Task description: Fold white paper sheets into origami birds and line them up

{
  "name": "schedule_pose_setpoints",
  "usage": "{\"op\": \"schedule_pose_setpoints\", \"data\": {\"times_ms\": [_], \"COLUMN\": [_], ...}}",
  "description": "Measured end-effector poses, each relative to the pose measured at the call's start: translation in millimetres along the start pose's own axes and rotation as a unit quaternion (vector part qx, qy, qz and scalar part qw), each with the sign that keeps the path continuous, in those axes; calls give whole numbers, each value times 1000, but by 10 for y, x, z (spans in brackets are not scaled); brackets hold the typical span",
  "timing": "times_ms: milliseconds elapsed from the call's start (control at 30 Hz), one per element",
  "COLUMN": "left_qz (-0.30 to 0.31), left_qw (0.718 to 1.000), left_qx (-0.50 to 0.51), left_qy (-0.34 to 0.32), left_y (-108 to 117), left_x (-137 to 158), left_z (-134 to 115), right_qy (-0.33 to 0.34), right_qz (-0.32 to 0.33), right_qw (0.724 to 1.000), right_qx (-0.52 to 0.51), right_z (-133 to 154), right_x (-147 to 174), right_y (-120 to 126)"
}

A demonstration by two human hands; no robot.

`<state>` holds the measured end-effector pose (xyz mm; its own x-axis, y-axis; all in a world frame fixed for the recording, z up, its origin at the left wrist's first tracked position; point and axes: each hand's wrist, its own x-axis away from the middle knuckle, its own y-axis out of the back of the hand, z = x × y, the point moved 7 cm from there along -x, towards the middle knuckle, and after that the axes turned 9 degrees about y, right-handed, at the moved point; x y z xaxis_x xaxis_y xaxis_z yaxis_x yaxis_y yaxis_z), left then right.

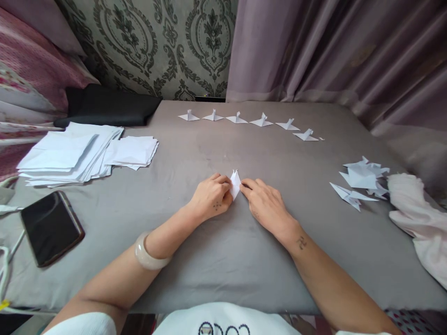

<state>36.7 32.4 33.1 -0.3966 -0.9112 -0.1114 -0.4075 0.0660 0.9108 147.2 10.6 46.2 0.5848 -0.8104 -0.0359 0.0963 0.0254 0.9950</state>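
Observation:
A small folded piece of white paper (235,185) stands between my hands at the middle of the table, its narrow split points facing away from me. My left hand (213,195) is closed, pinching the paper's left edge between thumb and fingers. On the other side, my right hand (266,204) touches the paper's right edge with its fingertips; the fingers are bent and pressed together. Part of the paper's left side is hidden behind my left fingers.
Folded paper cranes (237,117) stand in a row along the back. More folded paper pieces (363,174) lie at right beside a pale cloth (415,214). Stacked white paper sheets (59,151), a smaller stack (134,151), a phone (52,228) and a black cover (111,106) are at left.

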Motion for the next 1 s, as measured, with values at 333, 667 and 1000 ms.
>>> {"op": "schedule_pose_setpoints", "data": {"times_ms": [333,667,1000], "left_qz": [-19,17,41], "left_qw": [967,902,784], "left_qx": [188,408,604], "left_qy": [168,142,137], "left_y": [-84,-98,-42], "left_x": [-169,-179,-166], "left_z": [315,316,188], "right_qy": [-53,-194,-146], "right_qz": [-71,-160,-150], "right_qw": [987,880,736], "right_qx": [-136,-402,-644], "right_z": [-202,-545,-407], "right_x": [-38,-70,-118], "right_y": [-46,-292,-172]}}
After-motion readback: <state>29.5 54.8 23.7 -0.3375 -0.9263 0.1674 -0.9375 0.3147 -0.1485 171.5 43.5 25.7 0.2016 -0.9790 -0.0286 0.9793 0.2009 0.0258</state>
